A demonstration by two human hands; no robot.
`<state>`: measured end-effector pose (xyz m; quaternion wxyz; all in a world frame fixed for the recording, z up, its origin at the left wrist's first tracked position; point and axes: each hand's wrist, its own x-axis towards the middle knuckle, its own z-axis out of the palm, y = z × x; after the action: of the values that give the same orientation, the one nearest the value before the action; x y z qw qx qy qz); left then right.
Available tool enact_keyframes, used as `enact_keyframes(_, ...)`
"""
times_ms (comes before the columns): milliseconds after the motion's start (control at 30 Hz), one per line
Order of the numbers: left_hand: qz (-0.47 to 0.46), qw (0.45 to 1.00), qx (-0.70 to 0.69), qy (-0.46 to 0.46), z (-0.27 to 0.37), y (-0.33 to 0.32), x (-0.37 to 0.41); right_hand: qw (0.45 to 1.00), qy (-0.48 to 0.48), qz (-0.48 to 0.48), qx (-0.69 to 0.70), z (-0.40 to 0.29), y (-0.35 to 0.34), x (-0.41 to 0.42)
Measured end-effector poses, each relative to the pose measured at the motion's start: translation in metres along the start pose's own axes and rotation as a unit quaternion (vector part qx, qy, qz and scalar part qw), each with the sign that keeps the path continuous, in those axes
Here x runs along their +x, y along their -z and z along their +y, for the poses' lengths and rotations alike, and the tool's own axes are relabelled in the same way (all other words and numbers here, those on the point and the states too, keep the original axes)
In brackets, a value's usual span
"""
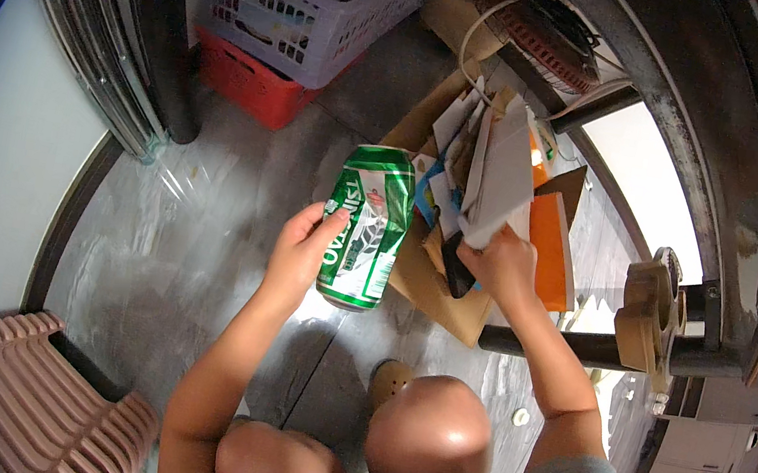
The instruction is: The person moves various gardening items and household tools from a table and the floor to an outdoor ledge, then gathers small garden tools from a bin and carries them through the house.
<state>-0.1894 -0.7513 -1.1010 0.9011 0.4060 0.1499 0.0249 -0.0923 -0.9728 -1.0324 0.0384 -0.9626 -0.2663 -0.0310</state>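
Observation:
My left hand (306,247) grips a dented green and white Tsingtao beer can (366,234) by its left side, thumb across the front. The can is above the floor, left of a cardboard box (439,307) packed with flattened cardboard and paper. My right hand (503,268) is at the box, its fingers curled around the lower end of a pale cardboard sheet (507,168). A dark flat piece (455,268) lies just left of those fingers. Orange cardboard (550,246) stands behind the right wrist. The bottom of the box is hidden under its contents.
A pale plastic crate (324,24) is stacked on a red crate (247,83) at the back. A fan-like round appliance (540,34) with a cable sits beyond the box. A brown slatted plastic stool (43,398) is at lower left. A dark frame (713,127) borders the right.

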Motion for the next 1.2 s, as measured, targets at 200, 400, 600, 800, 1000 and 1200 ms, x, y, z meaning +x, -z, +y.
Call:
enact_keyframes(200,0.028,0.999,-0.007,-0.022,-0.002,0.002,-0.001,0.988,0.137,0.017,-0.072,-0.018,-0.048,0.025)
enact_keyframes(400,0.041,0.997,-0.054,-0.032,0.025,-0.015,-0.002,0.988,0.115,0.018,-0.105,-0.006,-0.054,0.051)
enact_keyframes(600,-0.035,0.999,-0.025,-0.02,0.021,-0.017,0.007,0.997,0.039,0.06,-0.026,0.05,-0.03,0.06)
enact_keyframes(800,-0.046,0.999,0.005,-0.028,0.003,-0.029,0.021,0.999,0.041,0.0,0.029,0.063,-0.018,0.038)
enact_keyframes(1000,-0.091,0.989,0.08,-0.08,-0.019,-0.04,0.018,0.944,-0.113,-0.011,0.31,-0.004,-0.017,-0.041)
enact_keyframes(1200,-0.088,0.976,0.161,-0.117,-0.042,-0.045,0.011,0.931,-0.03,0.055,0.361,-0.02,0.0,-0.064)
